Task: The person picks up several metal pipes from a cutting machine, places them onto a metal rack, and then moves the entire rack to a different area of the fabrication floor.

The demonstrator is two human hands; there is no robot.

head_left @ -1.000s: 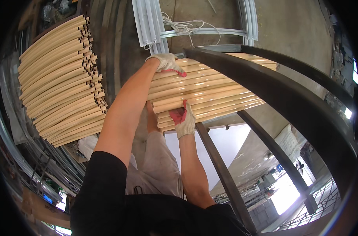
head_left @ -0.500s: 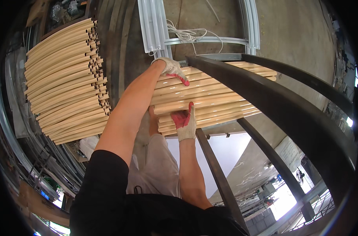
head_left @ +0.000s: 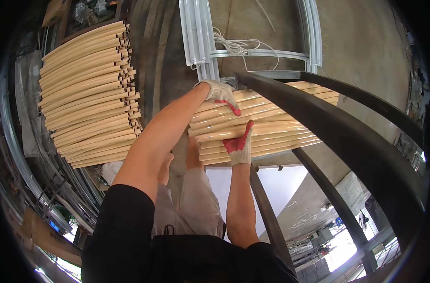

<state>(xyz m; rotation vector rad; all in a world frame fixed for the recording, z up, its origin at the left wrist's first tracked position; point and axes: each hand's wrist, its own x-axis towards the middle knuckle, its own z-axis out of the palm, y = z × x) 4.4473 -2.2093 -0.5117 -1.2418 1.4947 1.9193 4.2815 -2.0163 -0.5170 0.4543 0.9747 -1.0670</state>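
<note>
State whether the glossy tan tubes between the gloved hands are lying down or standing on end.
Lying down: the glossy tan tubes stretch lengthwise, side by side, with a thick dark bar crossing in front of them.

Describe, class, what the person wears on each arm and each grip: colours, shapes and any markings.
The left grip wears an off-white knitted glove with red along the thumb. The right grip has a similar glove, showing a red palm and thumb above an off-white cuff. Short black sleeves leave the forearms bare. No markings stand out.
</note>
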